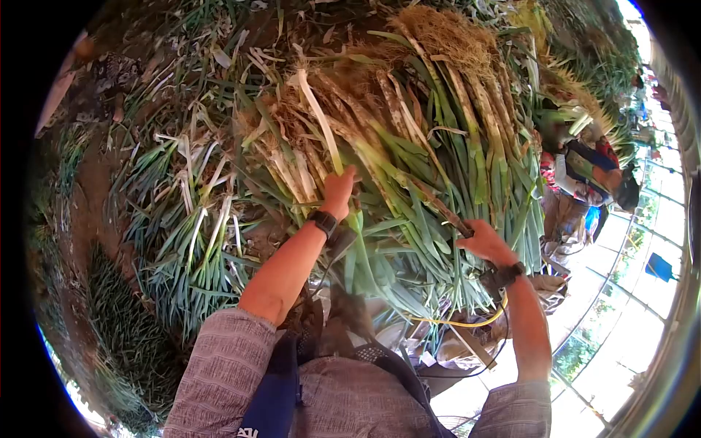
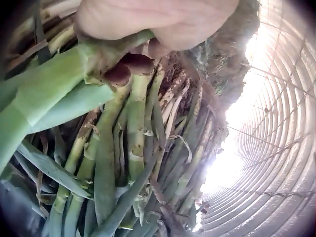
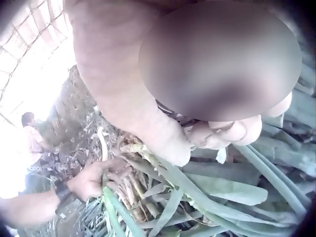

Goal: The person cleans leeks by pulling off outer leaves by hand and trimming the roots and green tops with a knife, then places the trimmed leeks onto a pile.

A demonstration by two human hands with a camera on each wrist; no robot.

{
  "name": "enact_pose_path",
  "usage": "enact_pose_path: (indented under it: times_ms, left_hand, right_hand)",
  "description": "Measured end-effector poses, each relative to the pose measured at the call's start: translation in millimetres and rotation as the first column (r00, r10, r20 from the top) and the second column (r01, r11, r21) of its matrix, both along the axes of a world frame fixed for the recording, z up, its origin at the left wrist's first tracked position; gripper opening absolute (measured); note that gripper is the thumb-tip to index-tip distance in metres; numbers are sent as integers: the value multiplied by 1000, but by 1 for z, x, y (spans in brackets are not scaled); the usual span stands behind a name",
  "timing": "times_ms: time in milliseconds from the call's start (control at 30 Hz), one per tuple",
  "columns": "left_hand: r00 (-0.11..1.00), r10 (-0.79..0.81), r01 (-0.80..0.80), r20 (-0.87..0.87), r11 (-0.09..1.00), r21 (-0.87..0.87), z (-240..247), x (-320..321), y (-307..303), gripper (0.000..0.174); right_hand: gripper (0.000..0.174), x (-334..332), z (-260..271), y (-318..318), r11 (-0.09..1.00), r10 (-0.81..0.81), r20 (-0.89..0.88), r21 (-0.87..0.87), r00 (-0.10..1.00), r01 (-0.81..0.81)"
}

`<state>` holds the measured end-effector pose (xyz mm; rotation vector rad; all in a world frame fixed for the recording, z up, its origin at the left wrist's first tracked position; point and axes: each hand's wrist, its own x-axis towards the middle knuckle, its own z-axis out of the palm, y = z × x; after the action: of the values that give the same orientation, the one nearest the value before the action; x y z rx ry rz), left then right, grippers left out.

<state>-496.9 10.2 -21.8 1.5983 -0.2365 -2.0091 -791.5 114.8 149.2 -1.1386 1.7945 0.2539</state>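
My left hand (image 1: 338, 193) grips a long green onion (image 1: 319, 117) round the stalk, its white end pointing away from me. In the left wrist view the fingers (image 2: 158, 19) are curled over the stalk, with broad green leaves (image 2: 54, 91) spreading out at the left. To the right, my right hand (image 1: 488, 243) pinches a thin brownish strip (image 1: 438, 204) that slants over the pile. A blurred patch hides part of this hand in the right wrist view. Under both hands lies a heap of unpeeled green onions (image 1: 475, 131) with dirty stalks and tangled roots (image 1: 449, 36).
White-stalked green onions (image 1: 212, 226) lie in a pile on the left. Loose leaf scraps (image 1: 219, 55) litter the ground beyond. A yellow hose (image 1: 460, 322) curves near my lap. Another person (image 1: 584, 171) sits at the right, by the bright tunnel wall (image 1: 621, 292).
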Motion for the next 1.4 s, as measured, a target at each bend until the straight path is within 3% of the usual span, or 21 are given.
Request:
enact_pose_path:
  times_ms: [33,100,167,300,467,500,567,600,667,700,767,833,867,900,967,1033,1133,1200,1367,1400]
  left_hand:
    - [1000,14,-14,24,1000,-6,-3,-5,-3,32]
    - [999,-2,3,38,999,-33,-8,-11,-8,33]
    - [996,-26,30,91,999,-37,-13,-18,-12,32]
    - [988,-79,94,133,989,-111,-36,-42,-18,29]
    - [988,-115,117,100,993,-19,-49,-49,-21,24]
    - [987,-122,125,105,992,-25,-36,-43,-22,24]
    - [994,64,-71,-83,994,-85,16,-26,-16,21]
    - [985,61,-82,-163,989,-126,30,-13,-16,20]
    - [930,18,-82,-367,984,-160,35,24,-16,18]
    - [919,56,-125,-391,980,-155,54,33,-18,16]
    - [893,85,-177,-443,969,-172,62,50,-24,16]
    - [900,29,-114,-434,979,-170,66,54,-27,17]
    - [898,-15,-61,-440,986,-158,66,54,-26,17]
    - [919,-55,-2,-391,990,-143,65,52,-24,18]
    - [930,-200,156,-309,975,-159,63,50,-16,19]
    - [929,-220,197,-298,975,-106,57,48,-6,18]
    - [901,-426,427,76,904,11,48,39,11,20]
    - [876,-465,465,128,885,32,43,33,23,21]
    - [819,-521,536,242,844,5,16,28,33,30]
    - [836,-507,515,210,857,20,34,25,31,32]
  right_hand:
    - [38,-3,-4,5,999,-49,41,-21,998,50]
    - [40,-4,-11,11,1000,5,37,12,999,-5]
    - [33,2,-14,18,993,-115,137,33,984,111]
    - [32,9,-11,25,994,-113,195,32,974,109]
    - [40,8,-11,32,994,-113,202,17,973,112]
    - [40,8,-7,32,993,-119,206,11,971,120]
    - [42,9,11,35,953,-304,278,110,911,284]
    - [42,7,10,44,949,-314,279,107,907,296]
    - [45,6,3,67,966,-245,260,-13,934,257]
    - [45,11,3,78,966,-244,275,-15,930,258]
    - [49,25,0,101,991,3,350,122,937,-49]
    - [50,42,-8,131,986,109,405,71,908,-151]
    - [40,46,-22,155,996,87,390,-46,917,-75]
    - [40,48,-20,161,996,91,397,-54,913,-76]
    - [39,55,-20,172,978,-205,314,36,927,204]
    - [36,58,-7,176,924,-353,281,-41,892,379]
    - [33,57,1,184,911,-376,191,-103,907,399]
    - [37,64,15,182,951,-261,68,-151,963,269]
    - [35,92,14,185,961,-108,120,-240,987,135]
    - [35,96,11,184,965,-101,118,-229,988,126]
